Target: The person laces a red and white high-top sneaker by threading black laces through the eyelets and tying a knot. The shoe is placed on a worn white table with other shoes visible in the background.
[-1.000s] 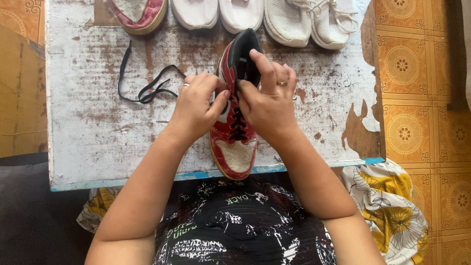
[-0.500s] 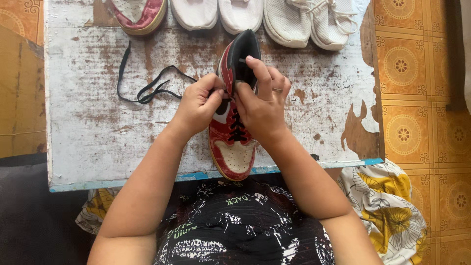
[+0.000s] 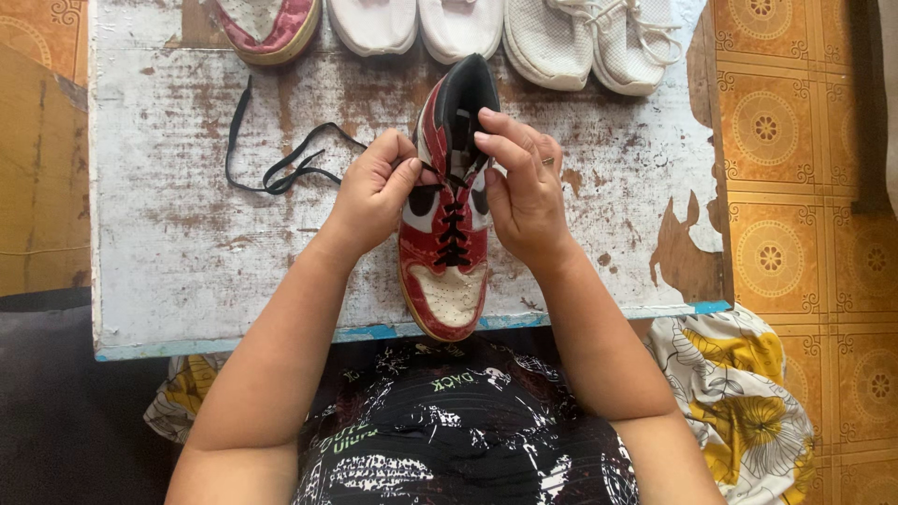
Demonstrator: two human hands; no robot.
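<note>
Two bare hands work at a red, white and black high-top sneaker [image 3: 447,234] lying near the front edge of a worn, white-painted bench [image 3: 187,252], its toe toward the person and its black collar pointing away. The left hand [image 3: 369,201] sits against the shoe's left side, thumb and forefinger pressed together on a black lace [image 3: 281,168] where it reaches the upper eyelets; the loose remainder of that lace trails away in loops across the bench to the left. The right hand [image 3: 524,192], a ring on one finger, rests against the shoe's right side, its fingers [image 3: 496,126] curled over the tongue and collar and pinching there; exactly what they grip cannot be made out. Black lacing already crosses the lower eyelets. Along the far edge of the bench stand a matching red-and-white shoe [image 3: 267,28] and several white shoes [image 3: 510,33]. Orange patterned floor tiles [image 3: 795,187] lie to the right.
</note>
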